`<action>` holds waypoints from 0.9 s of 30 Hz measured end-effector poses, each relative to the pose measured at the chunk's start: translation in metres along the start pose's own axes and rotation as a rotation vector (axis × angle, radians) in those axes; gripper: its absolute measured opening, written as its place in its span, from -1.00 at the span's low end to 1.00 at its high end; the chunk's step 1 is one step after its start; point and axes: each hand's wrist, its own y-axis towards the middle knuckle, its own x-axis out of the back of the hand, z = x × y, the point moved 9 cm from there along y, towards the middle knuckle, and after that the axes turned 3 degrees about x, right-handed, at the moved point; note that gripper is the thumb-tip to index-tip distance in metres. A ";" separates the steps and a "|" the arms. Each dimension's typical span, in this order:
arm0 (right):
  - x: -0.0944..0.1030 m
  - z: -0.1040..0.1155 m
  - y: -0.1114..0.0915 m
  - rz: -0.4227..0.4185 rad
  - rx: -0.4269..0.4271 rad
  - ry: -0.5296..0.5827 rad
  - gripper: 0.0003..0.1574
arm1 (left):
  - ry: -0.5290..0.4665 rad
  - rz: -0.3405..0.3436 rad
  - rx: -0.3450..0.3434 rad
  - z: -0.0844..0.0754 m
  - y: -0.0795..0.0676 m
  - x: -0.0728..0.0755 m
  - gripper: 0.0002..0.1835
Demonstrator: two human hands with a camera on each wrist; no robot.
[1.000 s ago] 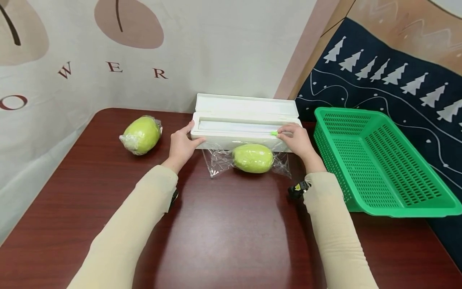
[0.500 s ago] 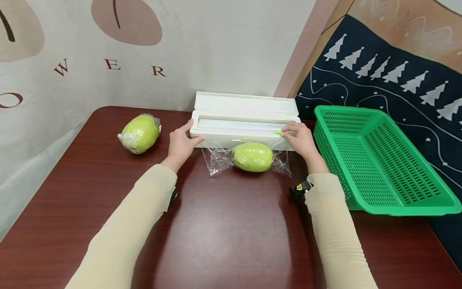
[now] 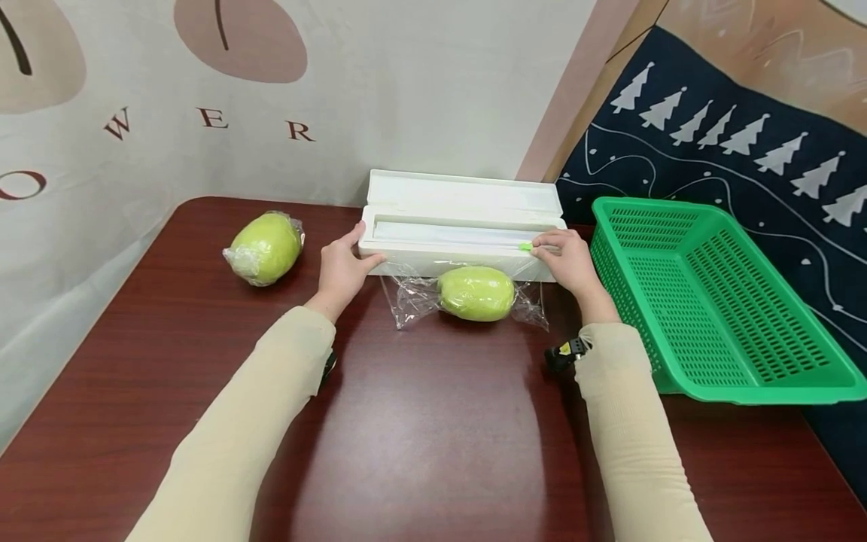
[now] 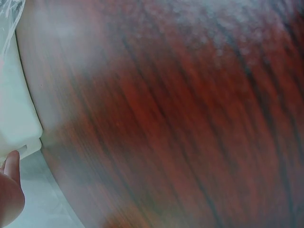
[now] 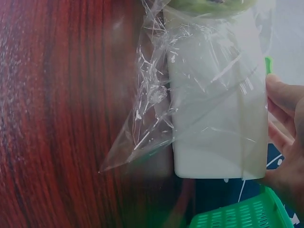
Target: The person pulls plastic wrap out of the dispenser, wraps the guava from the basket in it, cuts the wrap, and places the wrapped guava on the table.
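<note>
A long white cling film dispenser (image 3: 433, 263) stands at the back of the table with its lid raised. My left hand (image 3: 341, 272) grips its left end, thumb on the front and fingers at the side. At the other end, my right hand (image 3: 567, 260) pinches the small green slide cutter (image 3: 525, 246) on the dispenser's front edge. Clear cling film (image 5: 152, 95) hangs over the front of the box in the right wrist view. It covers an oval yellow-green fruit (image 3: 476, 293) and spreads out crumpled on both sides. In the left wrist view, one finger (image 4: 13, 166) shows at the box corner.
A second yellow-green fruit (image 3: 266, 248), wrapped in film, lies at the back left. To the right stands a green plastic basket (image 3: 718, 395) with perforated walls, close to my right forearm. A pale printed curtain (image 3: 420, 90) hangs behind the dark red-brown table (image 3: 427, 452).
My right hand has slid the green cutter a short way right along the dispenser, mostly in the first half second. The left hand keeps its grip; the fruit stays put.
</note>
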 end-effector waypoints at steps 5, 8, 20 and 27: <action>0.006 -0.006 -0.003 -0.012 0.001 -0.015 -0.75 | -0.002 0.009 0.001 -0.001 0.000 -0.003 -0.22; 0.012 -0.018 -0.006 -0.038 -0.043 -0.008 -0.74 | 0.000 0.012 0.002 0.000 0.000 -0.004 -0.23; 0.019 -0.035 -0.013 -0.132 -0.116 0.103 -0.71 | 0.010 -0.001 -0.012 0.000 -0.001 0.000 -0.24; 0.022 -0.037 -0.016 -0.165 -0.148 0.106 -0.69 | 0.009 0.005 -0.011 0.000 0.001 -0.002 -0.24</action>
